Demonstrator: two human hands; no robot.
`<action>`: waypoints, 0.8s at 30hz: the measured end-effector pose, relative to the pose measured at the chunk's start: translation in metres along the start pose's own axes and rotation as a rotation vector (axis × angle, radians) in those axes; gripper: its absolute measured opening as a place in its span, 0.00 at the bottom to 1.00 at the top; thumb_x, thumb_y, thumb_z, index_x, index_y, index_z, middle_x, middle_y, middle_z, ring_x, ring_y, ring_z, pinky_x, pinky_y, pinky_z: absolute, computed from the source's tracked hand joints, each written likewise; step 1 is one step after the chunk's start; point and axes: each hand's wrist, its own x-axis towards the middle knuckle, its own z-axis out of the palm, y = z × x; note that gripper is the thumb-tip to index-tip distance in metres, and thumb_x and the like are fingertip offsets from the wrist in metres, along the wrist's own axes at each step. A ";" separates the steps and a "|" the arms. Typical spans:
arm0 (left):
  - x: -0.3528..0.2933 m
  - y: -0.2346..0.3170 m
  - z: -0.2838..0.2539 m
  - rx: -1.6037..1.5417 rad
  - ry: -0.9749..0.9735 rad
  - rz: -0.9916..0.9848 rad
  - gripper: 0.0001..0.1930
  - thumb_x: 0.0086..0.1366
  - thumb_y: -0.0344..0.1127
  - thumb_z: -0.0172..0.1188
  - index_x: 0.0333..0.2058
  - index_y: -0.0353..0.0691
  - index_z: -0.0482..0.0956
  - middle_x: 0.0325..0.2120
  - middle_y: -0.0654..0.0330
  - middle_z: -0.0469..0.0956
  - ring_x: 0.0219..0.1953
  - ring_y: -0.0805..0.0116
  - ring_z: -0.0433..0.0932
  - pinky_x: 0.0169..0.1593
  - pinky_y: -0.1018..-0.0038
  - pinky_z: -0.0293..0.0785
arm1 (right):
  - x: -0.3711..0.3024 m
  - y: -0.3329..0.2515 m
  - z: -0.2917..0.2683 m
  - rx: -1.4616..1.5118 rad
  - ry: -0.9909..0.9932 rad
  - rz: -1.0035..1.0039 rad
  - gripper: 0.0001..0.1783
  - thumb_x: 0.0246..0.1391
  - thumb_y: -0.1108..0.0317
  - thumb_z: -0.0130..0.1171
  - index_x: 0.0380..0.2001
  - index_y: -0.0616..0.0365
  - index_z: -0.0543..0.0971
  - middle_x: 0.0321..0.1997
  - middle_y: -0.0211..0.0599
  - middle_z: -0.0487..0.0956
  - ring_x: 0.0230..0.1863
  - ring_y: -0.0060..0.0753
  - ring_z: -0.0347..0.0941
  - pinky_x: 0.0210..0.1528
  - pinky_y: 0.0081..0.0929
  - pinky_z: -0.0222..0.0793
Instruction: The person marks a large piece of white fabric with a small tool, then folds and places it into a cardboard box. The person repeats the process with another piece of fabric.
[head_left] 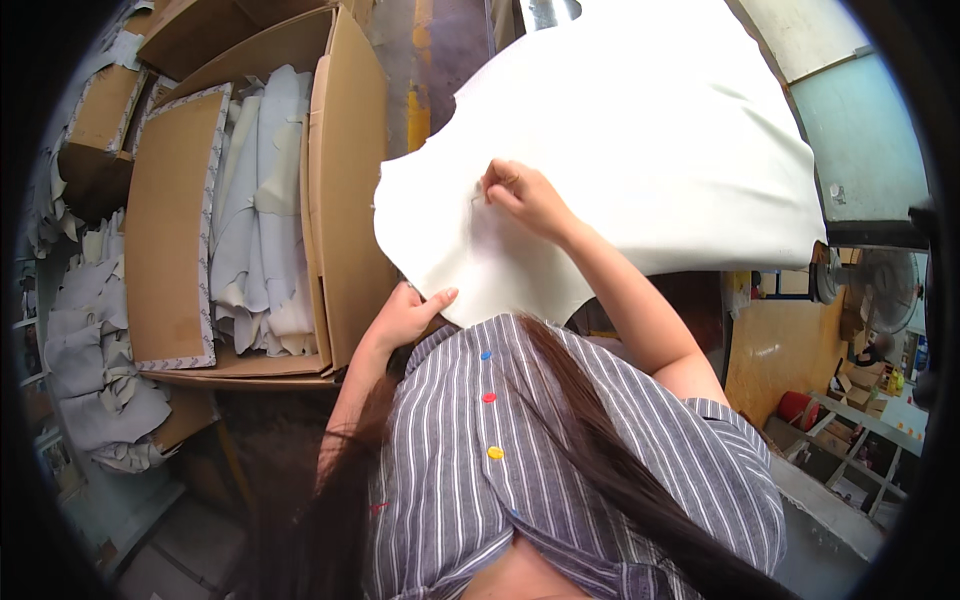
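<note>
A large white leather hide [620, 150] with an irregular outline lies spread in front of me, its near edge close to my body. My left hand [405, 315] grips that edge at the near left corner, the thumb on top and the fingers out of sight underneath. Over the left part of the hide, my right hand [525, 195] is closed in a pinch, its fingertips close to the surface. A thin pale tip shows by the fingers, too small to name. Under this hand a soft shadow falls on the leather.
At the left stands an open cardboard box [350, 190] with rolled grey-white hides [260, 200] inside. More grey leather pieces [95, 350] hang beyond it. To the right are a fan [885, 290], a pale green panel [865, 140] and a compartmented rack [860, 455].
</note>
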 end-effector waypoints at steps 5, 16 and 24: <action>-0.005 0.003 0.003 0.105 0.073 0.007 0.20 0.68 0.39 0.63 0.48 0.26 0.79 0.41 0.53 0.83 0.44 0.70 0.79 0.50 0.71 0.75 | 0.061 0.023 -0.042 -0.172 0.203 -0.024 0.07 0.57 0.69 0.51 0.34 0.61 0.76 0.31 0.41 0.81 0.33 0.33 0.76 0.40 0.29 0.70; -0.019 -0.005 0.024 0.027 0.187 -0.129 0.19 0.69 0.39 0.61 0.47 0.25 0.76 0.35 0.55 0.82 0.31 0.71 0.80 0.32 0.76 0.78 | 0.098 0.050 -0.113 -0.264 0.224 -0.124 0.08 0.56 0.68 0.52 0.29 0.63 0.74 0.28 0.52 0.79 0.32 0.52 0.76 0.39 0.42 0.71; -0.004 -0.029 0.025 -0.003 0.247 -0.215 0.21 0.69 0.38 0.61 0.52 0.26 0.75 0.45 0.56 0.81 0.46 0.68 0.78 0.52 0.72 0.73 | 0.110 0.107 -0.181 0.326 0.253 0.112 0.08 0.59 0.74 0.47 0.27 0.62 0.73 0.30 0.33 0.76 0.33 0.22 0.72 0.41 0.21 0.70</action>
